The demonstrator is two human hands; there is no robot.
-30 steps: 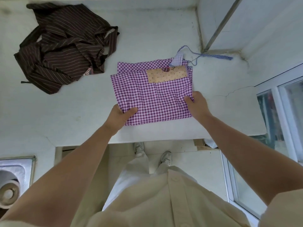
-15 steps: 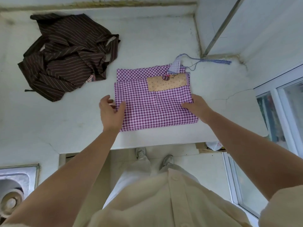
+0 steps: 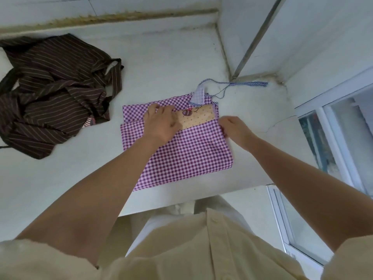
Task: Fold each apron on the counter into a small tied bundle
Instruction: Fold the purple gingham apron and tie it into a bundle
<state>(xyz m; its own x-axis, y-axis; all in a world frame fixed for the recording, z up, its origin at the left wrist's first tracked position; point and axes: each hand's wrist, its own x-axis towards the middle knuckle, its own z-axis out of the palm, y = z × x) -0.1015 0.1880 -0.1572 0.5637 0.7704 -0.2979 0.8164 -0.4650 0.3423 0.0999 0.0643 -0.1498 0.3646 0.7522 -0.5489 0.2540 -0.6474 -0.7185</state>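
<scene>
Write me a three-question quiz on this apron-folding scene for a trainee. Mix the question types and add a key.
1. True or false: the brown striped apron lies crumpled to the left of the purple checked apron.
2. Where is the blue striped tie? A) knotted round the apron B) loose on the counter past the apron's far edge C) hanging off the near edge
3. Fill in: the right hand grips the purple checked apron's ____ edge.
Key: 1 true; 2 B; 3 right.
</scene>
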